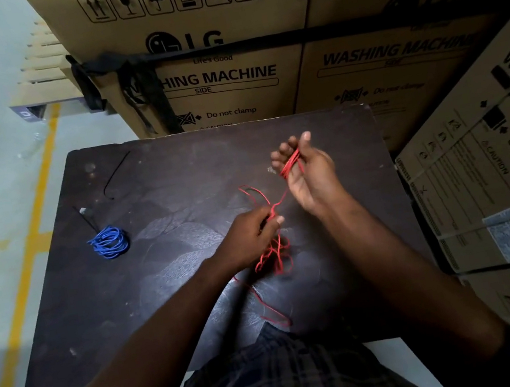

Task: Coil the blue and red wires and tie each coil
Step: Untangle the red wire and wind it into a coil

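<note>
Head view, looking down at the dark desk (176, 172). My right grip (308, 174) is up above the desk, right of centre, palm toward me. Several turns of the red wire (290, 162) are wound round its fingers, which curl on the turns. So it is holding the started coil.

My left grip (251, 238) sits lower and just left of it, thumb and fingers pinching one strand of the same wire. That strand runs from the pinch up to the right grip. The rest of the red wire hangs below the left grip in a loose tangle, uncoiled. One tail trails over the desk toward my checked shirt (277, 375) at the near edge.

The blue wire (109, 242) lies on the left part of the desk, well apart from both grips. It is already wound into a small round coil. A black tie (87, 218) sticks out from its far side; I cannot tell how tight it is cinched. A second black tie (115, 176) lies loose on the desk, farther back on the left.

Washing machine cartons (217, 78) are stacked behind the desk with a black strap (255, 41) across them. One more carton (496, 169) leans in on the right. A yellow floor line (39, 202) runs along the left.
</note>
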The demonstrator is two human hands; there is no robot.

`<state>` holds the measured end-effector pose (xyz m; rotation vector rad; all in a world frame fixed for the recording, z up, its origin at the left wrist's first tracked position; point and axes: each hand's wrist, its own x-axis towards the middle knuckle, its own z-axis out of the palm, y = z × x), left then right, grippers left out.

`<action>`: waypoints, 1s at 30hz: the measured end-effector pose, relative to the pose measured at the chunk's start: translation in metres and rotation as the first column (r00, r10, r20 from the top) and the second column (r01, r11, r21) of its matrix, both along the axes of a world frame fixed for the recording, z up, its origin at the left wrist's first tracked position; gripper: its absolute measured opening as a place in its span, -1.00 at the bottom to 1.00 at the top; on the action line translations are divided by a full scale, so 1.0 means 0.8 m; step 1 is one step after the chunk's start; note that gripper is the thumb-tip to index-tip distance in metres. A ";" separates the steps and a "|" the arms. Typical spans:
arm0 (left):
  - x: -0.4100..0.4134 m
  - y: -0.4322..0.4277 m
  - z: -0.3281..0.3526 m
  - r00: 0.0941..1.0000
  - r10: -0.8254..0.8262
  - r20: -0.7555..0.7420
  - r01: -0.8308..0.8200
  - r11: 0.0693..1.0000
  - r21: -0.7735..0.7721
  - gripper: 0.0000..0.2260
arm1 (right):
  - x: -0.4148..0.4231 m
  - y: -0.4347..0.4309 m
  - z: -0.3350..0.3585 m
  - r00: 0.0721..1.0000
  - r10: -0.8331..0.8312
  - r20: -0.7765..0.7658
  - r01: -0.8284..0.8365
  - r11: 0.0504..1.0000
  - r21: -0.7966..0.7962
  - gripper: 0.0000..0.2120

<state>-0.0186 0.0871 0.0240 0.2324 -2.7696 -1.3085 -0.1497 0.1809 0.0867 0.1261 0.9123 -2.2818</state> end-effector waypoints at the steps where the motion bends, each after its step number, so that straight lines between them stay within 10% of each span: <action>1: 0.003 0.002 -0.002 1.000 -0.019 0.005 0.019 0.999 -0.030 -0.81 | -0.005 -0.002 -0.002 0.998 -0.057 -0.036 0.058 0.998 0.024 -0.68; 7: 0.007 -0.006 0.010 0.994 -0.035 -0.101 0.023 0.994 -0.111 -0.80 | -0.009 -0.007 -0.047 0.888 0.029 -0.459 0.188 0.888 0.420 -0.77; 14: 0.003 -0.036 0.025 0.965 -0.034 -0.260 -0.027 0.974 -0.227 -0.91 | 0.011 0.017 -0.066 0.358 0.719 -0.596 0.296 0.518 0.802 -0.75; 22: 0.001 -0.055 0.032 0.941 0.085 -0.327 -0.122 0.988 -0.095 -0.95 | 0.018 0.026 -0.027 0.502 0.843 -0.190 -0.665 0.518 0.538 -0.64; 30: -0.002 -0.046 0.004 0.959 0.185 -0.213 -0.178 0.983 0.052 -0.65 | 0.021 0.025 -0.031 0.673 0.715 -0.187 -0.650 0.693 0.311 -0.73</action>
